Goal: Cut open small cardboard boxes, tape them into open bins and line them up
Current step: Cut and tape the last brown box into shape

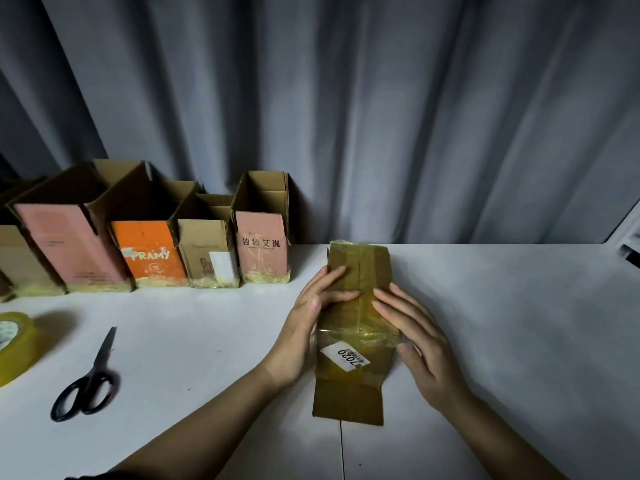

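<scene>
Cardboard box [356, 327] lying flat on white table [502, 306], taped face up, white barcode label [346, 356] toward the near end, near flaps splayed open. Left hand [308, 323] laid along the box's left edge, fingers straight and resting across the top; right hand [415, 337] mirrored on the box's right side, fingers flat and together, thumb at the edge. Neither hand curled round or pinching anything; both apparently pressing down to smooth the yellowish tape and keep the box from sliding. Left of the box and farther back, against the grey curtain [381, 116], row of finished bins [152, 237] standing upright side by side, open tops up, taped at the base, probably the line this box joins. Well left of the box, nearer the table's front, scissors [86, 382] lying closed and tape roll [14, 344] at the frame edge, both within easy reach for the next cut or strip.
</scene>
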